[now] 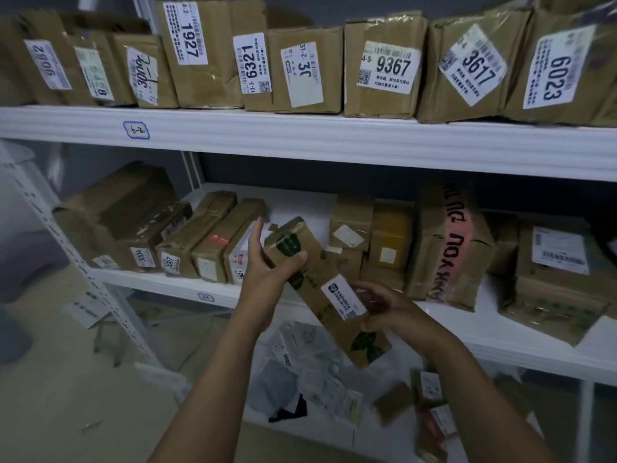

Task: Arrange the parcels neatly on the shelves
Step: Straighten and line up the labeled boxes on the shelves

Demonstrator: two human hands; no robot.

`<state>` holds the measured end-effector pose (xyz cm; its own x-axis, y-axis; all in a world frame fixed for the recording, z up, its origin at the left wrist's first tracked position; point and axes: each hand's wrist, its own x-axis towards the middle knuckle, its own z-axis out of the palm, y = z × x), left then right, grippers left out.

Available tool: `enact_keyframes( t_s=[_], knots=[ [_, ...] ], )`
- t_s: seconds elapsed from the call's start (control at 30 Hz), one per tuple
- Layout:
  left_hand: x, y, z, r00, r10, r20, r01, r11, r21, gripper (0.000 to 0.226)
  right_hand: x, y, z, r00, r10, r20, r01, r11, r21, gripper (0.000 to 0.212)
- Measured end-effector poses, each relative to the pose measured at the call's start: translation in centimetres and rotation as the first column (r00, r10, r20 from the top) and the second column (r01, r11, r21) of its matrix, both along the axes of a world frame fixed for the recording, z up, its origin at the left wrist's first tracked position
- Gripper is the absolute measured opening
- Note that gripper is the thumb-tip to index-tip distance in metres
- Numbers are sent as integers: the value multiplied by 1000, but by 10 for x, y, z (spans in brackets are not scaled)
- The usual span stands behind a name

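- Head view: left hand [267, 267] grips the upper end of a long brown cardboard parcel [322, 267] with green print.
- Right hand [384, 307] curls round its lower part.

I see the parcel [317, 262] in plain brown card with dark green prints; its label [342, 300] is white with a blue badge. Shelves [334, 142] white, wall [300, 172] dark grey. Upper boxes [384, 101] brown, white labels, black numbers. One box [457, 248] wears pink tape with black letters; its neighbour [390, 228] is mustard yellow. Shelf tag [136, 130] white, blue outline.
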<state>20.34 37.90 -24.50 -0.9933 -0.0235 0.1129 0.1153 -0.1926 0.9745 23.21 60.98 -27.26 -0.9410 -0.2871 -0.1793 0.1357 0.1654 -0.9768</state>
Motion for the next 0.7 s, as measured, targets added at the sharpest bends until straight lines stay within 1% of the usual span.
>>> enact_keyframes(
  t_s=[0.07,0.13,0.2,0.27,0.33,0.4,0.47,0.5,0.57,0.63,0.7],
  knots=[
    [8,-1,2,999,-16,-28,15,1000,-27,82,4,-4,-2,999,-8,-33,8,1000,3,63],
    [19,1,3,997,-9,-74,7,999,-32,77,8,-8,-2,998,-22,-59,23,1000,9,54],
    [26,2,1,996,10,-91,-12,1000,-21,80,12,-13,3,996,-37,-77,41,998,47,50],
    [32,-3,1,995,46,-94,-43,999,27,87,15,-19,10,989,-71,-130,87,989,123,51],
    [37,-11,3,991,99,-87,-90,991,104,87,19,-25,16,970,-140,-196,175,969,174,43],
    [41,-22,9,985,157,-69,-135,956,260,82,24,-31,19,953,-211,-218,248,956,158,36],
    [44,-35,14,979,200,-40,-165,890,425,76,28,-37,20,951,-253,-179,275,955,108,37],
    [46,-43,15,976,218,-24,-183,869,459,70,31,-41,21,956,-258,-140,268,962,59,39],
    [47,-57,15,972,233,17,-217,874,435,54,34,-52,19,965,-258,-49,255,965,-66,41],
    [49,-71,13,973,221,62,-229,913,339,40,38,-67,16,956,-291,-40,285,952,-116,37],
    [51,-86,8,983,169,75,-182,958,223,45,44,-83,14,927,-367,-75,355,925,-135,42]
  ],
)
